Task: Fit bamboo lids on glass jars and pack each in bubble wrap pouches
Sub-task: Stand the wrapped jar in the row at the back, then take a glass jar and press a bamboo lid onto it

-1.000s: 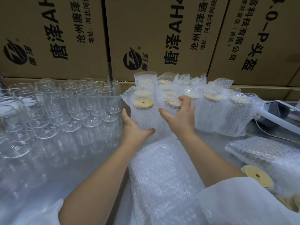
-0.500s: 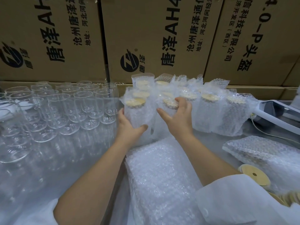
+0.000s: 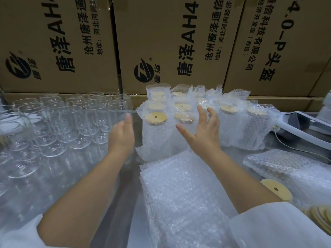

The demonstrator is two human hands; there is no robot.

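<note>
A lidded jar in a bubble wrap pouch (image 3: 155, 138) stands at the front left of the group of packed jars (image 3: 229, 120); its bamboo lid (image 3: 155, 118) shows at the top. My left hand (image 3: 121, 135) hovers open just left of it, beside the empty glass jars (image 3: 71, 120). My right hand (image 3: 206, 129) is open with fingers spread, just right of that jar and apart from it. A stack of flat bubble wrap pouches (image 3: 182, 197) lies in front of me. Loose bamboo lids (image 3: 276, 188) lie at the right.
Cardboard boxes (image 3: 161, 43) wall off the back. Another pile of bubble wrap pouches (image 3: 286, 165) lies at the right. A white sealing device (image 3: 304, 129) with a cable sits at the far right.
Both hands held the pouched jar and set it against the packed group. Now they have let go and pulled apart, the left toward the empty jars.
</note>
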